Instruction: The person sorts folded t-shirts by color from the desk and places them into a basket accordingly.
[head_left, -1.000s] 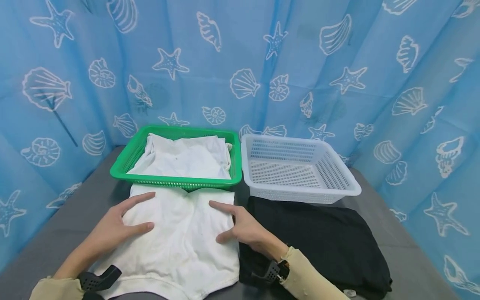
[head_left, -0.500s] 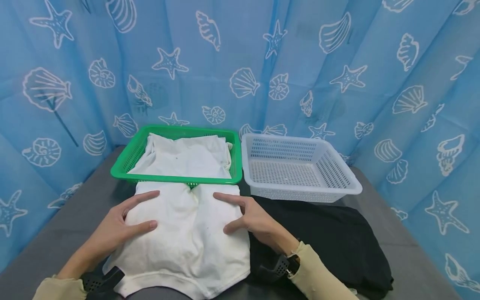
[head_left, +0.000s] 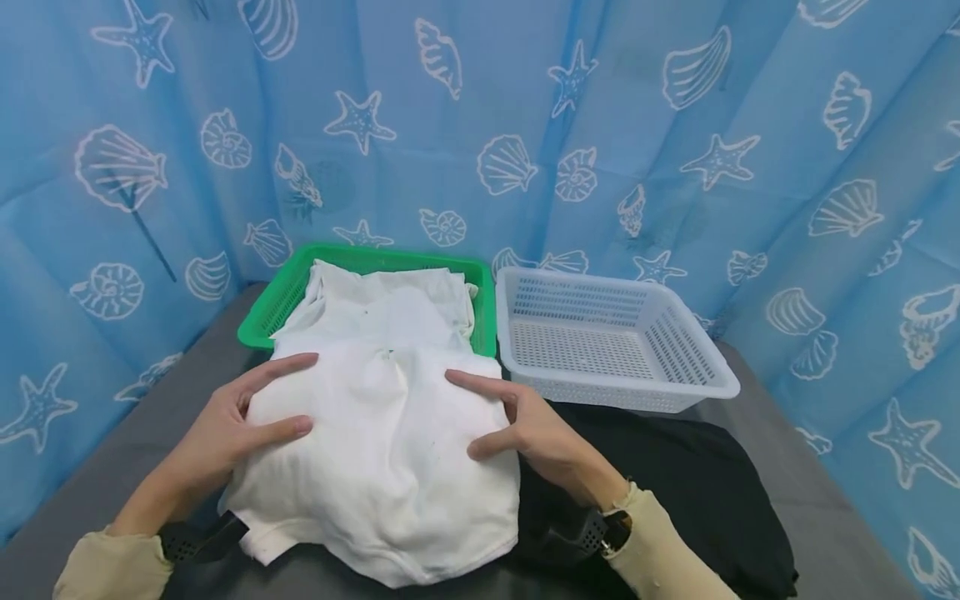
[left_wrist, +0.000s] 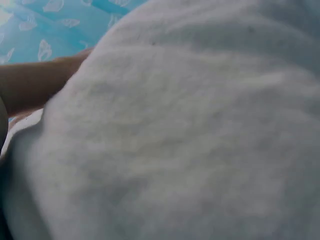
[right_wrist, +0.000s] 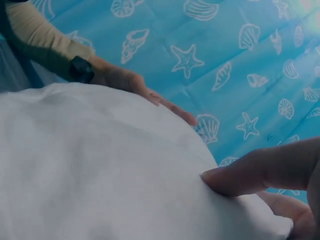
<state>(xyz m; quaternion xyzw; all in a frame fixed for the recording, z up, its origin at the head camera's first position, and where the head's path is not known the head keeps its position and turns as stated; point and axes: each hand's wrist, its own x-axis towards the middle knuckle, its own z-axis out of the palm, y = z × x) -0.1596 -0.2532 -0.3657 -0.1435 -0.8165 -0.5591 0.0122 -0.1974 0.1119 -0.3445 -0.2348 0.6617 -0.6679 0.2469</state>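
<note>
A folded white garment (head_left: 390,450) is held between both hands, raised a little off the grey table (head_left: 105,492). My left hand (head_left: 225,425) grips its left side and my right hand (head_left: 540,429) its right side, each with forefinger and thumb on top. The garment's far edge covers the front rim of a green basket (head_left: 277,304) that holds more white clothes (head_left: 382,304). The white cloth (left_wrist: 190,140) fills the left wrist view. In the right wrist view my right thumb (right_wrist: 260,170) presses on the cloth (right_wrist: 100,165), with the left hand (right_wrist: 135,82) across it.
An empty white basket (head_left: 708,371) stands to the right of the green one. A black garment (head_left: 697,483) lies on the table in front of it, under my right forearm. A blue curtain (head_left: 480,108) with shells and starfish encloses the table.
Both hands have carried the white garment up and away from me. Its far edge, once short of the green basket, now overlaps the basket's front rim.
</note>
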